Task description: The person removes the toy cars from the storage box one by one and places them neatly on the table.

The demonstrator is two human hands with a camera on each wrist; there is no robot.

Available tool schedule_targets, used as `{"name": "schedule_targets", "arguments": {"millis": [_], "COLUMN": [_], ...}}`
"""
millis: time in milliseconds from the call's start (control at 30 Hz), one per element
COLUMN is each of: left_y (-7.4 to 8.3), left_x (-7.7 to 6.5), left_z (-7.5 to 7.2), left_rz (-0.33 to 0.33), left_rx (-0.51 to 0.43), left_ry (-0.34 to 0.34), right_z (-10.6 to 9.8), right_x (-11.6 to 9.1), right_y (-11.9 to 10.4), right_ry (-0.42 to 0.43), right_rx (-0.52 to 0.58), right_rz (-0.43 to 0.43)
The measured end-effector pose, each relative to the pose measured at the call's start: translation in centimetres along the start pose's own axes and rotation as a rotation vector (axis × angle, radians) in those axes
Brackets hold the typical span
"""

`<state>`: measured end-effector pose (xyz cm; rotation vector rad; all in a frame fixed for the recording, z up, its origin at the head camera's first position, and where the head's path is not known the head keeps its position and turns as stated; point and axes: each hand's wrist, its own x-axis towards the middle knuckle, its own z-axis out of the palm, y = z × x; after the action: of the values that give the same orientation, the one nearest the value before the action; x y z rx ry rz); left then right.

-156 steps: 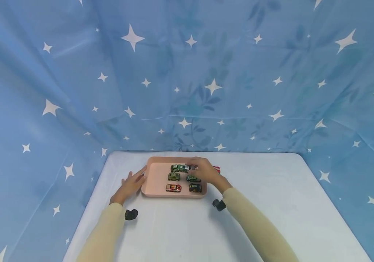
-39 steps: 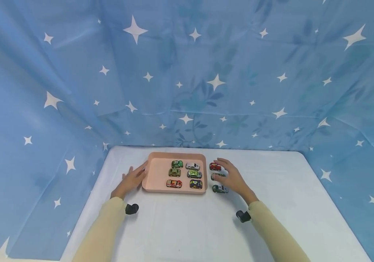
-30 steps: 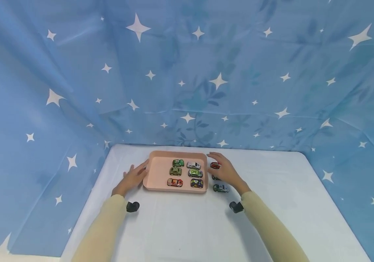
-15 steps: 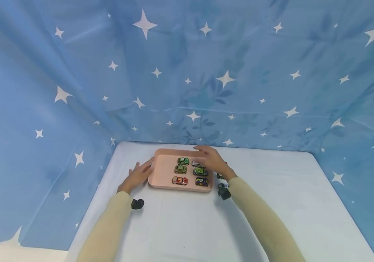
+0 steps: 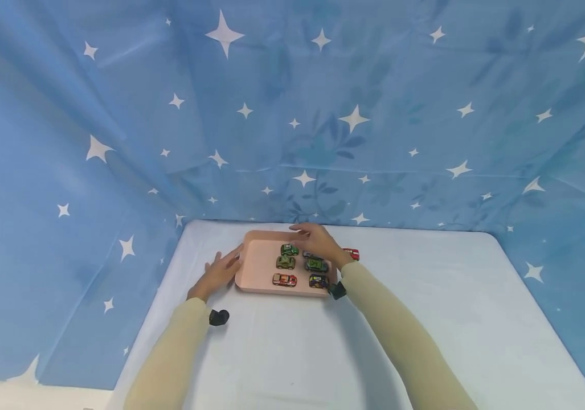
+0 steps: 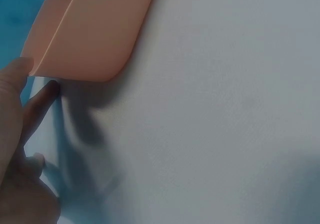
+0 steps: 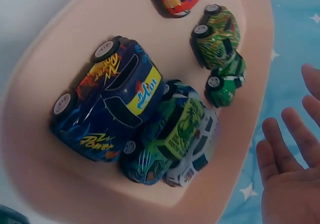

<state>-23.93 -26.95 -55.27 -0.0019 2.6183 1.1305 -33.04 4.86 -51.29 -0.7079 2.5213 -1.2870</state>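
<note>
A shallow pink tray (image 5: 257, 270) holds several toy cars. At its left end my left hand (image 5: 215, 274) touches the rim with the thumb, and a finger lies against the outer wall. My right hand (image 5: 318, 241) hovers over the tray's back right part, fingers extended and holding nothing. Below it are a white car (image 7: 201, 151), partly hidden in the head view, a green dragon-print car (image 7: 172, 134) and a dark blue car (image 7: 112, 104). Further left sit a green car (image 5: 289, 249), a camouflage car (image 5: 285, 262) and a red-and-cream car (image 5: 284, 279).
A red toy car (image 5: 352, 254) stands on the white table (image 5: 425, 296) just right of the tray. The right sleeve covers the table in front of it. A blue star-print curtain (image 5: 251, 136) surrounds the table's back and sides.
From beside the cars right of the tray, my right hand has moved left over the tray. My left hand stays at the tray's left end. The head view has shifted slightly.
</note>
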Motion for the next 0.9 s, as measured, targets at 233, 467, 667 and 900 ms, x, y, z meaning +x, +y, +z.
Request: {"name": "schedule_targets", "arguments": {"millis": [233,467,667,900], "left_y": [0.4,0.5,0.4,-0.2], "left_x": [0.1,-0.2,-0.3,-0.1], "left_z": [0.5,0.4,0.0,-0.1], "left_rz": [0.022,0.016,0.003,0.017], "left_rx": [-0.016,-0.02,-0.015,-0.022], "left_ry": [0.0,0.014,0.015,0.025], "right_z": [0.6,1.3,2.2,3.4], "right_x": [0.6,1.1,1.4,1.9], "right_y": [0.4,1.2,1.9,2.6], "right_ry": [-0.059,-0.08,-0.094,-0.054], "right_rx": [-0.016,-0.161,-0.172,-0.095], "right_rz": [0.06,0.117,0.126,0.056]}}
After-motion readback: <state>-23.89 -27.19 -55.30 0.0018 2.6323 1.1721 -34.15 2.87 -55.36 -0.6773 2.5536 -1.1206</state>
